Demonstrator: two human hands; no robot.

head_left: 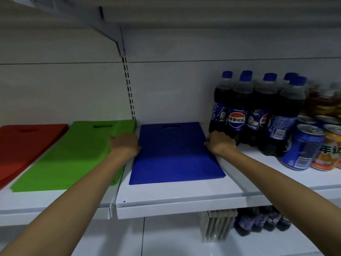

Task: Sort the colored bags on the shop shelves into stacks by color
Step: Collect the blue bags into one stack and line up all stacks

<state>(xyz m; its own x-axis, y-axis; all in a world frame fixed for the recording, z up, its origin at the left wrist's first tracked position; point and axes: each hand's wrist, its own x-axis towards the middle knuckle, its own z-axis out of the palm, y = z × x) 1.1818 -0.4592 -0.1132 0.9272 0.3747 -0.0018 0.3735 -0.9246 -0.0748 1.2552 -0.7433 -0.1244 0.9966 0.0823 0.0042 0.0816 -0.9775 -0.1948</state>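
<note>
Blue stack (175,154): between hands, long axis toward back of shelf (166,193).
Left hand (125,145): touching left edge.
Right hand (220,143): touching right edge, equally near.
Grip: cannot tell.

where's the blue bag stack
Head view, centre: the blue bag stack lies flat on the white shelf between the green bag stack to its left and the Pepsi bottles to its right, left hand and right hand at its side edges.

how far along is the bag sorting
Done: red stack, green stack and blue stack lie side by side, each one colour. The left hand and right hand are at the blue stack's side edges, apparently squaring it. No loose bags in view; likely only tidying remains.
</note>
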